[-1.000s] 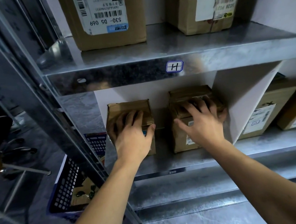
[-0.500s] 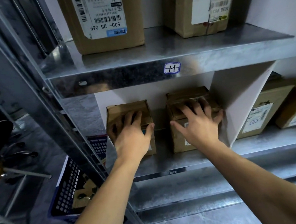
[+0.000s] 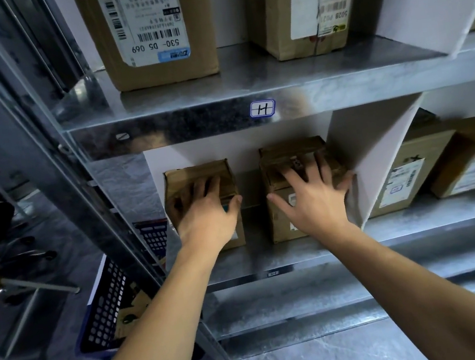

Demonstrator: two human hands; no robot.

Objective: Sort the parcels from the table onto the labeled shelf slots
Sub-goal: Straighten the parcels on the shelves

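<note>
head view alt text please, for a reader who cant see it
The left hand and right hand each press on a small cardboard parcel, the left parcel and right parcel standing apart in a metal shelf slot under an H label.

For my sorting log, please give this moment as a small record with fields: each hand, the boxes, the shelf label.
left hand: flat on the left small box
right hand: fingers spread on the right small box
position: both boxes side by side, a gap between, on the lower shelf
label: sticker "H" on the shelf edge above them
divider: white panel just right of the right small box
</note>
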